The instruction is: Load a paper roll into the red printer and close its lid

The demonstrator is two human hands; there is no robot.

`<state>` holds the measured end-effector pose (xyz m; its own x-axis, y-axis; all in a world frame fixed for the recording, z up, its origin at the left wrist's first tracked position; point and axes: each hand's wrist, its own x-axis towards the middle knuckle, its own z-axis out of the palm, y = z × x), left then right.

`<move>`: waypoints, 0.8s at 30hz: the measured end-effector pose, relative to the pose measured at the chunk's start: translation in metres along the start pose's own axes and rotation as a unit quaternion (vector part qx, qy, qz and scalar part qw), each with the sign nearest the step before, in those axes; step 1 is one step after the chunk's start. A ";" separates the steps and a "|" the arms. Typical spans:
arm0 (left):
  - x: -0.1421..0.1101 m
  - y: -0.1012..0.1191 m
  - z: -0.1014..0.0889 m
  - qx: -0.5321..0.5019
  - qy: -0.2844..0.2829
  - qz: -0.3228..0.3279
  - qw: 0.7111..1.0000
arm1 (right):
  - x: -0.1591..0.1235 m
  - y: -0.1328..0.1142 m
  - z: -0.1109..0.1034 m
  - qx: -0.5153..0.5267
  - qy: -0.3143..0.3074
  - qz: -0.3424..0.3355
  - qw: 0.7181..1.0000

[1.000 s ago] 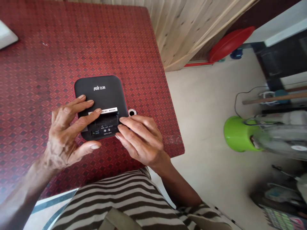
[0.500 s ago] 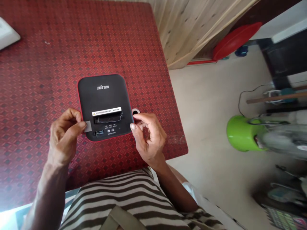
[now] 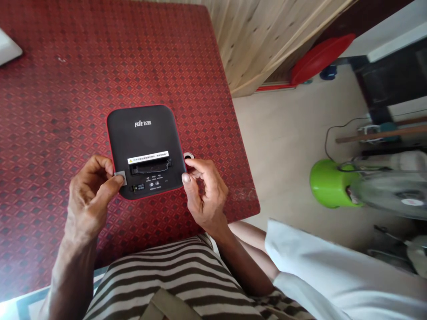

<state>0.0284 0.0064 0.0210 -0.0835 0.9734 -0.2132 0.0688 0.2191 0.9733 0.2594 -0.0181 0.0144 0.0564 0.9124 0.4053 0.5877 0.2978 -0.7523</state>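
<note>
A black receipt printer (image 3: 145, 140) with a red rim lies on the patterned red table (image 3: 83, 84). It has a white warning strip (image 3: 148, 157) above its dark paper slot (image 3: 151, 166). At its lower left corner my left hand (image 3: 91, 193) is closed. The thumb presses a small grey square piece (image 3: 120, 174) against the top, and the index finger touches the left edge. My right hand (image 3: 208, 191) pinches the right edge between thumb and index finger. Just behind that index finger shows a pale ring (image 3: 189, 155) with a dark centre, partly hidden.
A white object (image 3: 8, 48) stands at the table's far left. Right of the table are a wood-plank panel (image 3: 256, 40), a red basin (image 3: 320, 60) and a green bucket (image 3: 330, 184) on the floor. White cloth (image 3: 320, 266) beside a person's bare leg (image 3: 250, 238) is at lower right.
My left thumb has slid slightly right, over more of the grey square piece. The white cloth and bare leg have come much further into view at lower right. The printer has barely moved.
</note>
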 end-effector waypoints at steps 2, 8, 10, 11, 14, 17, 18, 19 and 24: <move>-0.001 0.002 0.003 -0.011 0.008 -0.010 1.000 | 0.000 0.001 0.001 0.002 -0.001 0.001 1.000; -0.005 0.006 0.009 -0.029 0.009 -0.028 0.999 | -0.001 0.003 0.001 0.011 0.000 0.001 1.000; -0.004 0.006 0.011 -0.032 0.016 -0.027 0.999 | -0.001 0.002 0.001 0.014 -0.003 0.004 1.000; -0.004 0.006 0.012 -0.032 0.022 -0.027 0.999 | 0.000 0.002 0.001 0.015 -0.006 0.006 1.000; -0.003 0.007 0.015 -0.028 0.040 -0.028 0.998 | 0.000 0.001 0.002 0.017 -0.008 0.008 1.000; -0.003 0.009 0.014 -0.023 0.047 -0.028 0.998 | 0.000 0.001 0.001 0.018 -0.010 0.002 1.000; -0.004 0.010 0.013 -0.021 0.044 -0.028 0.998 | 0.001 0.001 -0.001 0.019 -0.012 0.000 1.000; -0.004 0.011 0.011 -0.017 0.040 -0.029 0.999 | 0.003 0.001 -0.003 0.020 -0.010 -0.002 1.000; 0.005 0.012 -0.003 0.017 -0.002 0.001 1.000 | 0.034 -0.006 -0.018 -0.028 0.010 -0.100 0.995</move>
<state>0.0256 0.0137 0.0323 -0.0799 0.9741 -0.2116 0.1018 0.2192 0.9704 0.2724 0.0057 0.0422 -0.0500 0.8308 0.5544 0.6327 0.4558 -0.6261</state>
